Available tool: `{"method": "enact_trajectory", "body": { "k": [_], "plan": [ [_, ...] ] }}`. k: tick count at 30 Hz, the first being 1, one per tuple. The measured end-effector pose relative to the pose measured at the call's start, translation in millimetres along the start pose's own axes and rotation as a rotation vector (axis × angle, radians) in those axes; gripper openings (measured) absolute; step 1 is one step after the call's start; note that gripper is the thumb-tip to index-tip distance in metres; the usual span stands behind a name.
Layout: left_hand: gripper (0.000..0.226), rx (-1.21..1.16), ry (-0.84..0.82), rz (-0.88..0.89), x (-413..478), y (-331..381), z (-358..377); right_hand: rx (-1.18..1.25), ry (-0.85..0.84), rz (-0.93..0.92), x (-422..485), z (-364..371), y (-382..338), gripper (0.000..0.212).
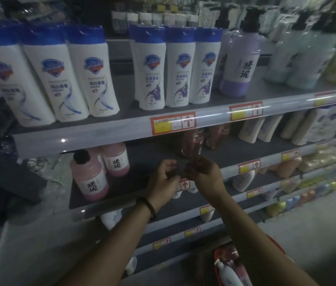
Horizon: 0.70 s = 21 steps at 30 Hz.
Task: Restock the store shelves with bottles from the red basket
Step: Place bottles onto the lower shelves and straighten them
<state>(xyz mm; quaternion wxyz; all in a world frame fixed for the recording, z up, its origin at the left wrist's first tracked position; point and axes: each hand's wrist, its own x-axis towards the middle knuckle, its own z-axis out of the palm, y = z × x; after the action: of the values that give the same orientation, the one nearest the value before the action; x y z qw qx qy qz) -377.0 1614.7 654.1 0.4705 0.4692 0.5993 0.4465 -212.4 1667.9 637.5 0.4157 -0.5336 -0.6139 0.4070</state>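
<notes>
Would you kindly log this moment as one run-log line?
stage: shelving | left hand, right hand: curled at base of red-brown bottle, grip unclear | bottle: at second shelf | red basket: holds bottles

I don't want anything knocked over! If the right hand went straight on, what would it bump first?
Probably the reddish bottle standing just beyond the right hand, though the dim picture hides the depth.

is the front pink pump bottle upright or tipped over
Upright: the pink pump bottle stands on its base, pump head on top.
</notes>
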Motion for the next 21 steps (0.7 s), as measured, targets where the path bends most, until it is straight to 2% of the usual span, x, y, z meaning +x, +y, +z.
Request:
{"method": "enact_trajectory", "body": {
  "k": [5, 10, 15, 21],
  "plan": [
    [0.043, -0.031, -0.008, 0.0, -5, -4, 9, -0.026, 0.038, 0.034, -7, -16, 3, 0.035],
    [0.047, -0.015, 0.012, 0.011, -3, -3, 10, -0.045, 0.031, 0.017, 3, -25, 2, 0.025],
    [0.049, -0.013, 0.074, 0.026, 10, 7, 20, -0.084, -0.033, -0.026, 21, -36, 2, 0.024],
    [0.053, -0.004, 0.117, 0.0, 30, 26, 52, -0.049, -0.115, -0.028, 55, -55, 14, 0.046]
  ]
}}
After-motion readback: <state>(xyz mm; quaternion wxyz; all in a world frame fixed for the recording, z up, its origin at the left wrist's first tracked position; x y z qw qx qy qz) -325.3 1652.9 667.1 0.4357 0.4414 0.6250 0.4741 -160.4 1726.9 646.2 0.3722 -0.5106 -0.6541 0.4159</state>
